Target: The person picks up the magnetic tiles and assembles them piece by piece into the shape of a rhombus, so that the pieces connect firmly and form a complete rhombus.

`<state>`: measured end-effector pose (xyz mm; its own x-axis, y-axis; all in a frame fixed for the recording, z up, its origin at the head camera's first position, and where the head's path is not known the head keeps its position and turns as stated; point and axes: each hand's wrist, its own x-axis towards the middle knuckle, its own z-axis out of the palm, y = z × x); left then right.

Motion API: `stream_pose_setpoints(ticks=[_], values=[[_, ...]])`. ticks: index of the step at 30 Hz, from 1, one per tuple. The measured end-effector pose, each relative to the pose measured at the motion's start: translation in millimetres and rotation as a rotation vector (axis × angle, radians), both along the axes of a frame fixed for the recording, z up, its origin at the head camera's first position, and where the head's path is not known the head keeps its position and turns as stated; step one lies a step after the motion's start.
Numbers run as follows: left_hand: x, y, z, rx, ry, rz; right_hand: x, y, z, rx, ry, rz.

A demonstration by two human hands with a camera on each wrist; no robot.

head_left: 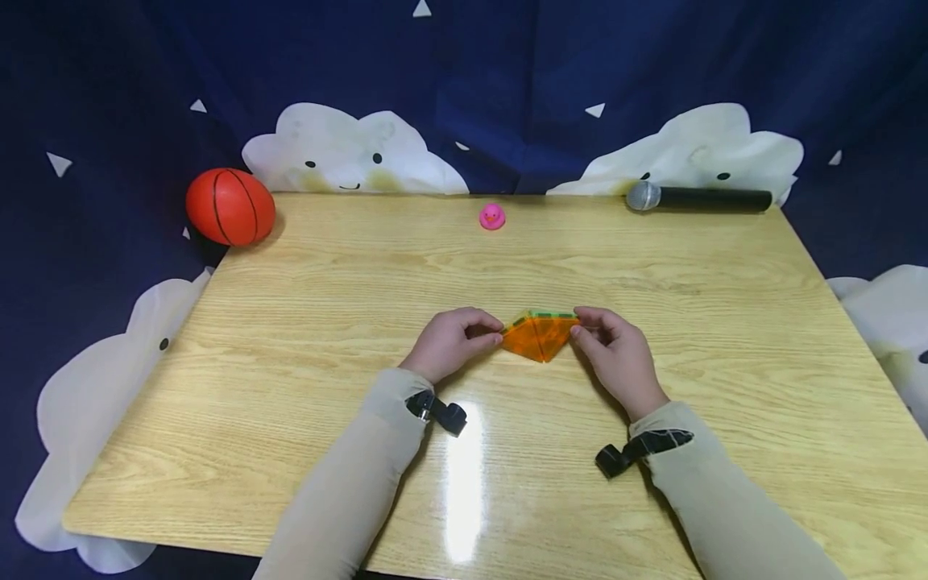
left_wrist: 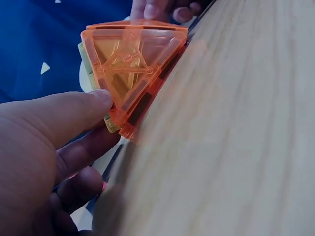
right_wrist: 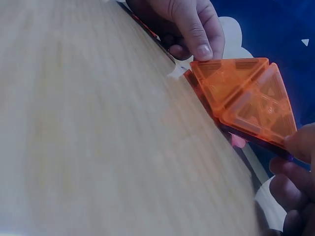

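A small joined shape of translucent magnetic tiles (head_left: 540,338) is between both hands over the middle of the table. Two orange triangular tiles (right_wrist: 258,101) face the person, meeting along a seam. Green and yellowish edges show along the top in the head view, and a yellowish tile lies behind in the left wrist view. My left hand (head_left: 451,342) pinches the left corner between thumb and fingers. At the right corner, my right hand (head_left: 618,350) pinches with thumb and index finger. The far side of the shape is hidden.
A red ball (head_left: 230,207) with black lines sits at the table's back left corner. Near the back edge are a pink rubber duck (head_left: 492,216) and, to the right, a black microphone (head_left: 703,198). A dark blue cloud-patterned cloth (head_left: 493,80) surrounds the wooden table (head_left: 326,274).
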<state>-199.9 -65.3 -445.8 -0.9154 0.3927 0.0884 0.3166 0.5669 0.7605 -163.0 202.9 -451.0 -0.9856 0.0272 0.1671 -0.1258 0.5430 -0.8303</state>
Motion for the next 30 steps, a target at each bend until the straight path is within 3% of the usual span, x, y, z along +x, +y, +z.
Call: stream_pose_setpoints(ticks=[15,25,30], values=[[-4.2,7,-1.0,-0.022,-0.006,0.051,-25.6,-6,1.6,-0.034,-0.024,0.011],[2.2,3,-7.5,-0.013,-0.045,0.024,-19.8,1,-6.9,0.007,-0.049,0.075],[4.6,-4,-9.6,-0.030,0.003,0.009,-11.8,9,-8.1,0.137,-0.018,0.118]])
